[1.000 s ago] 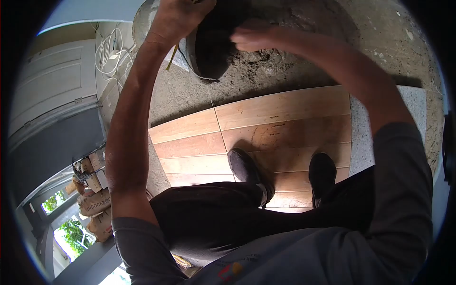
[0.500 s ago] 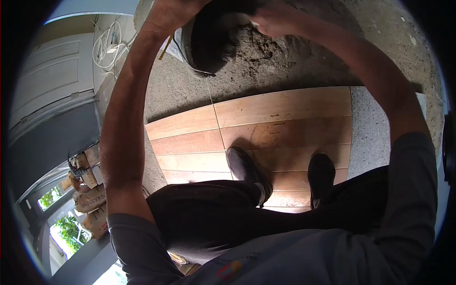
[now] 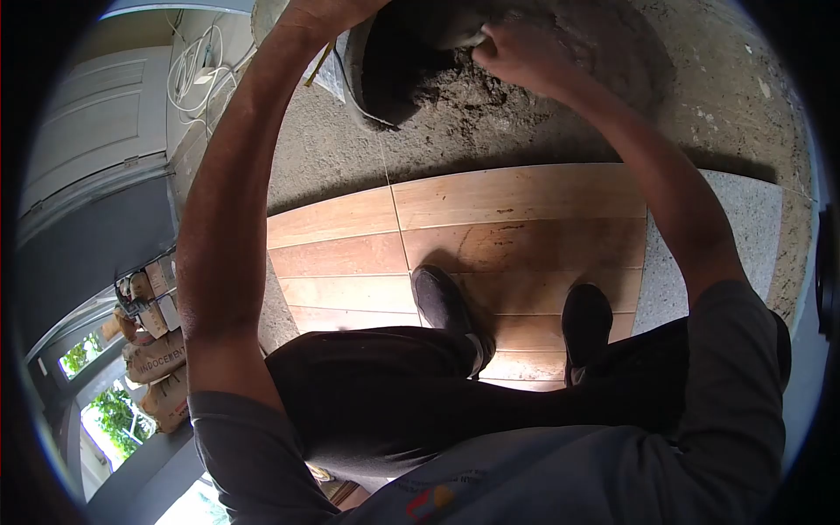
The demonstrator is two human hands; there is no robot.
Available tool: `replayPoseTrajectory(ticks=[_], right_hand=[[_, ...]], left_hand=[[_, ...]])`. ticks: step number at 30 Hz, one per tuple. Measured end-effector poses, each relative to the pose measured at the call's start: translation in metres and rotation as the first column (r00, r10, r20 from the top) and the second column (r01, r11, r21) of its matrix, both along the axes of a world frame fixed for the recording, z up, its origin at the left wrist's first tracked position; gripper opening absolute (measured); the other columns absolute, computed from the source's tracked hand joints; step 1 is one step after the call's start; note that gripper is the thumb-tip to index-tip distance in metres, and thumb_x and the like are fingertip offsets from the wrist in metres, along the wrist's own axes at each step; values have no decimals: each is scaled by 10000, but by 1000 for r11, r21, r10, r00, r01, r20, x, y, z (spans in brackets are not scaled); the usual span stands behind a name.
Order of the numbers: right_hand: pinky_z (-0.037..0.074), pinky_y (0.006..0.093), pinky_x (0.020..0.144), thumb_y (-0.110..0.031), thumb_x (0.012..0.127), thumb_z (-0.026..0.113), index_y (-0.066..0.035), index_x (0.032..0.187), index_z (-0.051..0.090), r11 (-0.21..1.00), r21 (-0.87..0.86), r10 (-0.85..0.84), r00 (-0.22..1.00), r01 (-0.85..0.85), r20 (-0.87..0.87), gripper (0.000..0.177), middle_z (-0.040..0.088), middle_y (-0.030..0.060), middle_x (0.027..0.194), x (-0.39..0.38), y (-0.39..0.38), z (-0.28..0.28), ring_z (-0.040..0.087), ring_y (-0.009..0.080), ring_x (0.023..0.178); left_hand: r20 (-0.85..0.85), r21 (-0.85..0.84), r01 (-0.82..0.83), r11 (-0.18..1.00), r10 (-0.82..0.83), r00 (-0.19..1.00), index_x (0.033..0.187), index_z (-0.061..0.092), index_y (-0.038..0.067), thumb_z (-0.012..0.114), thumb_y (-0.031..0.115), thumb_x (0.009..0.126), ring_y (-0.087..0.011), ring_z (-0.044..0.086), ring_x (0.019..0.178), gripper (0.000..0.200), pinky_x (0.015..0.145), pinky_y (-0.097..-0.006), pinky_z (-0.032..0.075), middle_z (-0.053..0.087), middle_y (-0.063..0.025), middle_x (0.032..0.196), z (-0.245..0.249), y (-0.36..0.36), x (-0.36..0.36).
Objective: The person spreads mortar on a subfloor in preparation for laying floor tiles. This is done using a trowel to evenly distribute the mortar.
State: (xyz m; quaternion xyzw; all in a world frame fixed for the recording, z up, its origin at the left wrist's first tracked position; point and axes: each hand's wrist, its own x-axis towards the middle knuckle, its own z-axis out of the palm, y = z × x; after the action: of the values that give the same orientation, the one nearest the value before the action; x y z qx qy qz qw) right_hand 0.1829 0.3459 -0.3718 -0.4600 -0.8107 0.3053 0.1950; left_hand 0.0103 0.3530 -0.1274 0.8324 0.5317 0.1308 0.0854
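A dark bucket (image 3: 352, 83) lies tipped on its side at the top, its mouth facing the wet grey mortar (image 3: 490, 101) heaped on the floor. My left hand (image 3: 337, 12) is at the bucket's upper edge, gripping it, with the fingertips cut off by the frame. My right hand (image 3: 518, 54) is closed in a fist just outside the bucket's mouth, above the mortar. From that fist a greyish trowel (image 3: 464, 39) points left into the bucket, mostly in shadow.
Wood-look tiles (image 3: 525, 192) lie under my shoes, beside a speckled grey tile (image 3: 713, 232). Rough concrete (image 3: 324, 162) surrounds the mortar. At left are a coiled white cable (image 3: 185, 83), a panelled door (image 3: 96, 122) and stacked cement bags (image 3: 159, 360).
My right hand has shifted slightly right and down, drawing back from the bucket, and more of the greyish trowel shows. My left hand stays at the bucket's edge.
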Motion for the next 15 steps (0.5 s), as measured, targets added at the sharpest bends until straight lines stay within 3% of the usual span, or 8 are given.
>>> replayPoseTrajectory(ticks=[2,4,5,7,9,10,13,15], right_hand=[[535,352,538,-390,1000,544,-45,1197,599,871,-466,29,962,-157,-271,401,592,44,689,-18,-31,45,586,167,569],[484,316,444,-412,1021,524,-11,1192,585,479,-791,-211,824,-381,-525,440,567,-5,692,-42,-52,58,519,111,513],[454,306,409,-428,1027,507,-4,1118,588,380,-736,-161,744,-560,-649,441,567,-18,691,-59,-55,51,500,115,481],[461,321,441,-400,1034,485,-7,993,632,212,-838,-328,771,-502,-545,422,561,45,626,-80,-43,46,499,161,461],[450,335,432,-373,1030,488,-24,793,606,485,-750,-103,822,-450,-560,438,533,45,568,-76,-33,-4,499,167,429],[454,360,429,-372,1015,520,-59,706,570,628,-758,-45,965,-174,-258,443,502,42,526,-62,-46,31,515,174,418],[461,369,435,-415,992,562,-62,731,561,468,-883,-273,951,-3,-148,439,508,42,534,-35,-50,31,552,182,443],[474,376,439,-403,980,592,-49,810,564,452,-892,-381,897,-29,-222,393,536,49,575,-46,-63,38,556,193,450]], left_hand=[[37,-7,3,1000,-2,999,898,712,-11,644,234,870,-188,613,602,255,591,-373,504,652,-171,676,-3,0,-1],[31,-18,-10,1000,10,999,899,712,-11,643,235,871,-185,612,602,257,589,-371,503,649,-170,670,-1,1,3],[11,-28,-27,999,27,1000,897,711,-12,642,235,871,-183,610,601,258,587,-370,502,646,-170,665,0,-1,6],[32,-31,-18,999,19,999,895,710,-14,640,236,873,-182,607,598,261,584,-371,500,643,-168,660,-1,-2,11],[101,-25,30,999,-27,995,896,709,-17,637,237,874,-183,605,595,265,582,-374,498,644,-167,659,-3,-6,7],[60,-18,10,1000,-9,998,896,708,-19,636,235,875,-186,606,598,264,585,-378,498,643,-169,661,2,-2,3],[13,3,-16,1000,16,1000,896,708,-21,632,232,877,-197,611,610,265,594,-390,498,641,-177,669,1,5,-12],[30,54,34,998,-36,999,893,708,-20,630,234,878,-207,617,621,267,602,-396,497,637,-185,675,-4,5,-20]])
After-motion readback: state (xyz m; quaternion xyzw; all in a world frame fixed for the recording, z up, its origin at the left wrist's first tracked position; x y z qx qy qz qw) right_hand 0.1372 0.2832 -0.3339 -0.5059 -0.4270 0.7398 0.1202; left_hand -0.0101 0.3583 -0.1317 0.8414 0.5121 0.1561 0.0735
